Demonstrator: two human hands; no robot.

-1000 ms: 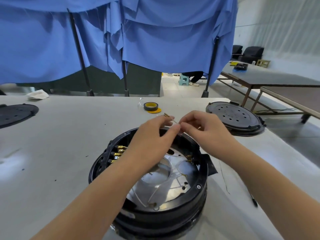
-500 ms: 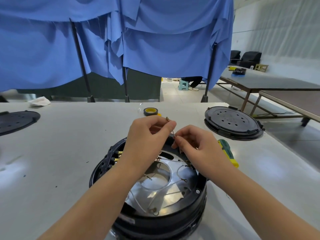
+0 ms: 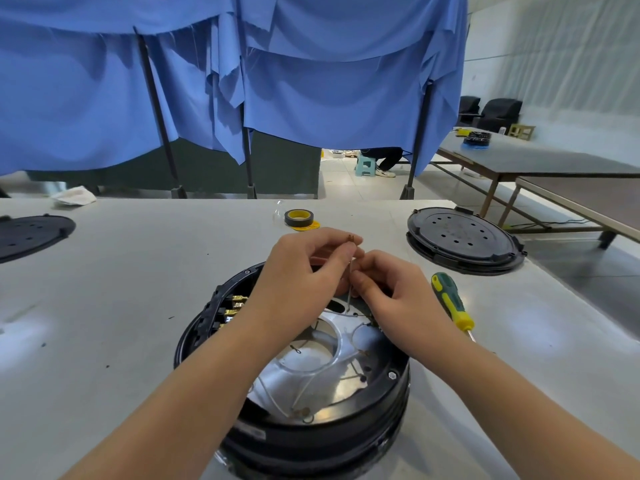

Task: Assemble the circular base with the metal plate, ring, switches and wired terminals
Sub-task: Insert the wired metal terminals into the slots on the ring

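Both hands, left (image 3: 304, 271) and right (image 3: 394, 292), are pinching a wire (image 3: 349, 289) over the base (image 3: 311, 427), sitting on a grey table (image 3: 121, 306); blue curtains (image 3: 311, 81) hanging behind.

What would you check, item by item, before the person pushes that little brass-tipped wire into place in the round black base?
1. Wire held firmly: ok. The left hand pinches the wired terminal near its brass tip; the right hand pinches the wire lower down.
2. Circular base resting flat on the table: ok.
3. Metal plate seated inside the base: ok, it lies in the bottom.
4. Free slot among the brass connectors on the left wall: cannot tell, partly hidden by the left hand.
5. Loose wires on the plate clear of the path: cannot tell.
6. Screwdriver within reach: ok, beside the base on the right.
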